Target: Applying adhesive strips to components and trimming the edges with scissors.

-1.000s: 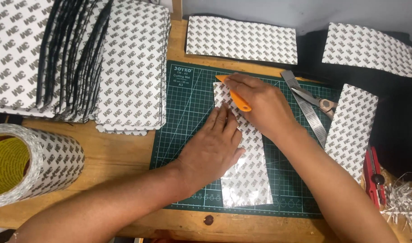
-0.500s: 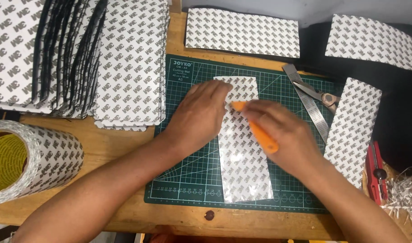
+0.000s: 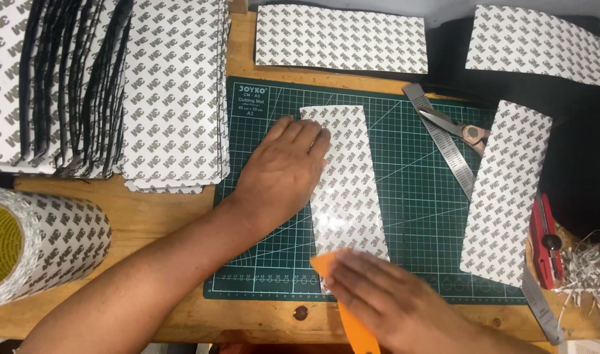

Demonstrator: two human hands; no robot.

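From the head camera, the right hand (image 3: pixel 385 298) has slid down from the top of the strip (image 3: pixel 346 180) to its bottom end — the orange tool (image 3: pixel 349 301) it grips has run the whole way along. The left hand (image 3: pixel 283 167) has moved up and now presses flat, fingers open, on the strip's top left part. So this pass looks about finished. The strip lies long and straight on the green mat (image 3: pixel 418 216), white with small grey marks, shiny in the middle.

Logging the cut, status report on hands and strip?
Left hand flat on patterned strip. Right hand holds orange tool at strip's near end. Scissors apart.
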